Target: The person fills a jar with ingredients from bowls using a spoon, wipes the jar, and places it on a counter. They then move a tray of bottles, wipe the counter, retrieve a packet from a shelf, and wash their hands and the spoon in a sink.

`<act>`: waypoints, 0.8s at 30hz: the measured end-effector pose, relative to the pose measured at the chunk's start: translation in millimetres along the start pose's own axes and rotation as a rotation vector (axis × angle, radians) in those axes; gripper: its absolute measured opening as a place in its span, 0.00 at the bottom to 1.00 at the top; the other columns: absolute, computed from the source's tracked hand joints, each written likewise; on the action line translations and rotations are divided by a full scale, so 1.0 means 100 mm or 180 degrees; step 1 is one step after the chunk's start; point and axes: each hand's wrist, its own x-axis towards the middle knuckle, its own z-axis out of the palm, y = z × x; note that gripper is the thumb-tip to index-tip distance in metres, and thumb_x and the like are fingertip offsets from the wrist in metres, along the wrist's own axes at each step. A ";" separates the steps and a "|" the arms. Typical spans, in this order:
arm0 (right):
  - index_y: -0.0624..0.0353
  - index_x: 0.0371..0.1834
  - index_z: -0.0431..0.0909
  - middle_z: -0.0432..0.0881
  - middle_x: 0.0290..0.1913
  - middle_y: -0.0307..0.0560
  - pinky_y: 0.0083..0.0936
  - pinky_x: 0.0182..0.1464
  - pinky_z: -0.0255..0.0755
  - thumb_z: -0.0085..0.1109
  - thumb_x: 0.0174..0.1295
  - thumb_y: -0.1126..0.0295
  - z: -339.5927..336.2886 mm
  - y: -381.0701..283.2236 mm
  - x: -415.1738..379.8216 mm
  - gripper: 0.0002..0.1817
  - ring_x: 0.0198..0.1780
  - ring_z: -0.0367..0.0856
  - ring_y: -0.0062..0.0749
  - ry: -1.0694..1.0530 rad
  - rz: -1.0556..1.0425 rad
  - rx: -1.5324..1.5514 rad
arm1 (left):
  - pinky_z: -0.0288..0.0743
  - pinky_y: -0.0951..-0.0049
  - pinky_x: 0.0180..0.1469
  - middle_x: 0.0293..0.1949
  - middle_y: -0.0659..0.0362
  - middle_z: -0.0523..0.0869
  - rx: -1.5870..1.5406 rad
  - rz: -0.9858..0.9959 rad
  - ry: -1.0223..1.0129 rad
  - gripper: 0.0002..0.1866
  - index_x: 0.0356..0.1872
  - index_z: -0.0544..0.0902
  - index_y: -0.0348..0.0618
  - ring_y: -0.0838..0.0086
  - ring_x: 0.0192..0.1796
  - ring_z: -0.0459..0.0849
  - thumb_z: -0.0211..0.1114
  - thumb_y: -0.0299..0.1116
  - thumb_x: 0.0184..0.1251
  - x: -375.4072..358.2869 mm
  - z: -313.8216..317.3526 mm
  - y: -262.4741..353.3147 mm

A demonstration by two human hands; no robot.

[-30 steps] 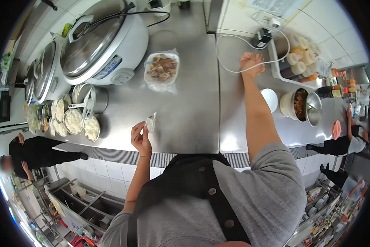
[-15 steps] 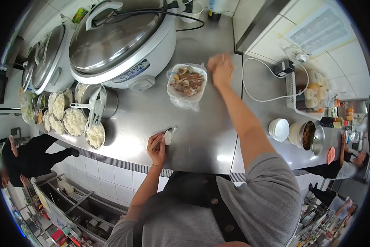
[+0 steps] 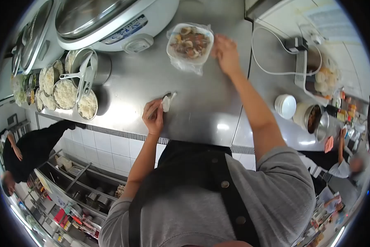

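My left hand (image 3: 153,116) is closed around a metal spoon with a white tissue (image 3: 167,103) against its dark bowl end, low over the steel counter. A square white container (image 3: 189,46), loosely lined with a clear plastic bag, stands farther up the counter and holds brown chunks of food. At its right side is my right hand (image 3: 226,53), fingers apart and slightly blurred, fingertips right by the rim.
Rice cookers (image 3: 111,24) line the back left. Before them stand bowls of white rice (image 3: 65,94) and a metal pot (image 3: 99,68) with white scoops. White bowls (image 3: 285,106), a food pot (image 3: 310,119) and a cable (image 3: 253,53) lie right. Other people stand at both sides.
The view has tilted, so the counter sits higher in the frame. My right hand has come closer to the container's right rim. My left hand still grips the spoon and tissue.
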 end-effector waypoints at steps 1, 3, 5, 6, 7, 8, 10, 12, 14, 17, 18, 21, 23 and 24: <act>0.54 0.59 0.79 0.78 0.61 0.49 0.43 0.67 0.61 0.53 0.58 0.74 -0.03 -0.26 -0.34 0.23 0.65 0.73 0.48 0.0095 0.0088 0.0109 | 0.77 0.71 0.47 0.41 0.50 0.86 -0.0154 -0.0145 0.0018 0.04 0.37 0.86 0.32 0.65 0.44 0.84 0.67 0.20 0.64 -0.02 0.02 0.01; 0.56 0.50 0.81 0.80 0.57 0.48 0.44 0.67 0.60 0.52 0.65 0.69 -0.20 -1.16 -0.67 0.13 0.59 0.76 0.43 0.0059 0.0772 0.0486 | 0.76 0.68 0.50 0.41 0.51 0.87 0.0093 0.0058 -0.0048 0.03 0.36 0.86 0.33 0.63 0.45 0.84 0.67 0.22 0.64 -0.02 0.01 -0.11; 0.57 0.48 0.81 0.81 0.54 0.45 0.44 0.66 0.60 0.52 0.67 0.69 -0.36 -1.81 -0.83 0.12 0.59 0.76 0.43 -0.0256 0.1379 0.1701 | 0.75 0.68 0.53 0.41 0.52 0.88 0.0023 0.0028 -0.0135 0.04 0.37 0.86 0.33 0.64 0.46 0.84 0.66 0.23 0.65 0.00 -0.03 -0.11; 0.57 0.45 0.80 0.82 0.49 0.45 0.42 0.63 0.63 0.53 0.67 0.67 -0.26 -1.94 -1.04 0.10 0.54 0.79 0.42 0.0021 0.0882 0.1220 | 0.76 0.70 0.52 0.41 0.54 0.88 -0.0243 -0.0310 -0.0073 0.05 0.38 0.86 0.32 0.67 0.45 0.85 0.66 0.23 0.65 -0.01 -0.04 -0.12; 0.58 0.42 0.80 0.83 0.44 0.44 0.40 0.59 0.65 0.53 0.68 0.66 -0.16 -1.97 -1.22 0.09 0.48 0.81 0.40 0.0280 0.0373 0.0705 | 0.77 0.72 0.50 0.41 0.55 0.88 -0.0510 -0.0641 -0.0007 0.06 0.38 0.86 0.31 0.70 0.44 0.85 0.66 0.23 0.65 0.00 -0.04 -0.15; 0.58 0.42 0.80 0.83 0.44 0.44 0.40 0.59 0.65 0.53 0.68 0.66 -0.27 -1.91 -1.31 0.09 0.48 0.81 0.40 0.0365 0.0445 0.0610 | 0.81 0.78 0.41 0.43 0.59 0.85 -0.0859 -0.0742 -0.0096 0.07 0.43 0.85 0.32 0.76 0.41 0.84 0.65 0.26 0.69 0.01 -0.06 -0.17; 0.60 0.37 0.78 0.80 0.31 0.41 0.31 0.42 0.71 0.55 0.68 0.65 -0.61 -1.73 -1.63 0.09 0.30 0.79 0.30 0.0449 -0.0700 0.0673 | 0.83 0.78 0.41 0.44 0.57 0.85 -0.0812 -0.0479 -0.0353 0.08 0.44 0.84 0.31 0.76 0.42 0.85 0.65 0.26 0.69 0.12 -0.12 -0.30; 0.60 0.35 0.77 0.77 0.26 0.37 0.21 0.29 0.69 0.55 0.68 0.64 -1.08 -1.47 -1.89 0.10 0.24 0.73 0.22 -0.0685 0.3357 0.5203 | 0.82 0.78 0.40 0.44 0.57 0.85 -0.0666 -0.0359 -0.0546 0.08 0.44 0.84 0.30 0.76 0.42 0.84 0.65 0.26 0.70 0.20 -0.10 -0.23; 0.62 0.38 0.77 0.74 0.27 0.35 0.18 0.24 0.65 0.46 0.74 0.60 -1.53 -1.10 -2.44 0.16 0.24 0.70 0.18 0.0662 0.2611 0.3413 | 0.76 0.79 0.43 0.46 0.60 0.85 -0.0580 -0.0403 -0.0767 0.08 0.42 0.86 0.32 0.78 0.43 0.82 0.66 0.25 0.67 0.38 -0.01 -0.06; 0.58 0.61 0.73 0.80 0.52 0.47 0.37 0.50 0.71 0.45 0.67 0.71 -2.13 -0.39 -3.58 0.19 0.51 0.79 0.40 0.0598 0.2214 -0.1667 | 0.77 0.76 0.45 0.47 0.57 0.84 -0.0456 0.0522 -0.1079 0.07 0.42 0.87 0.35 0.73 0.45 0.83 0.66 0.24 0.65 0.59 0.22 0.20; 0.53 0.66 0.70 0.74 0.62 0.51 0.51 0.60 0.63 0.48 0.63 0.70 -2.25 -0.17 -3.93 0.25 0.62 0.72 0.51 0.0664 0.2691 -0.1400 | 0.77 0.76 0.45 0.47 0.57 0.84 -0.0469 0.0602 -0.1056 0.07 0.42 0.87 0.35 0.73 0.45 0.83 0.66 0.24 0.65 0.65 0.30 0.24; 0.53 0.68 0.69 0.71 0.66 0.56 0.58 0.63 0.59 0.48 0.67 0.64 -2.17 0.39 -4.31 0.25 0.67 0.67 0.53 0.0826 0.3098 -0.1961 | 0.80 0.68 0.48 0.49 0.52 0.82 0.0275 0.2208 -0.1751 0.15 0.47 0.86 0.43 0.61 0.47 0.84 0.67 0.20 0.58 0.78 0.55 0.40; 0.52 0.69 0.69 0.62 0.72 0.63 0.60 0.67 0.56 0.49 0.69 0.58 -2.14 0.43 -3.91 0.26 0.71 0.60 0.58 0.1436 0.4952 -0.0974 | 0.80 0.64 0.50 0.53 0.52 0.79 0.0537 0.2527 -0.2195 0.21 0.51 0.85 0.47 0.57 0.47 0.84 0.68 0.20 0.54 0.77 0.72 0.40; 0.50 0.69 0.70 0.53 0.76 0.67 0.60 0.70 0.51 0.54 0.67 0.57 -2.04 0.33 -3.66 0.27 0.74 0.54 0.64 0.1617 0.5314 -0.1170 | 0.80 0.63 0.50 0.55 0.53 0.78 0.0609 0.2428 -0.2466 0.23 0.53 0.84 0.48 0.57 0.48 0.83 0.68 0.20 0.53 0.75 0.80 0.35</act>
